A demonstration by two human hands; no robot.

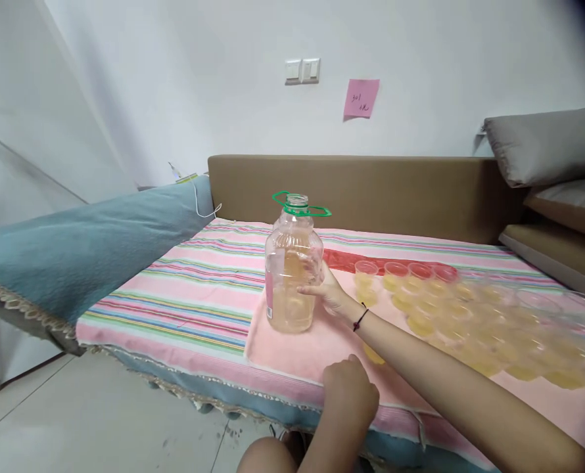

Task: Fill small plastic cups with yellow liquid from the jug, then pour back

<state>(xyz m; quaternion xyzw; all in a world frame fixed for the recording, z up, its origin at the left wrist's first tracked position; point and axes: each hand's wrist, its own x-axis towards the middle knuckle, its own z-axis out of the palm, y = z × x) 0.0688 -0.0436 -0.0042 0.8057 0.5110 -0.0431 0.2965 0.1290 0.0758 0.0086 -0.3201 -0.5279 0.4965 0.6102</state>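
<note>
A large clear plastic bottle [292,263] stands upright and uncapped, with a green carrying handle [315,211] around its neck. It is filled partway with pale yellowish liquid. My right hand [325,289] grips the bottle's right side, thumb across the front and the other fingers mostly hidden behind it. Nearer to me, my left hand [350,387] is closed above the edge of the bed, apart from the bottle; its curled fingers hide whatever may be inside. Right of the bottle, several clear plastic cups [425,305] of yellow liquid are crowded together, partly blurred and partly behind my right arm.
A pink cloth [282,355] lies under the bottle over a striped sheet [194,289]. Behind the cups is a red strip [342,260]. A brown headboard [351,190] runs along the wall. Cushions [549,148] are stacked at right; a blue-covered armrest [100,236] stands at left.
</note>
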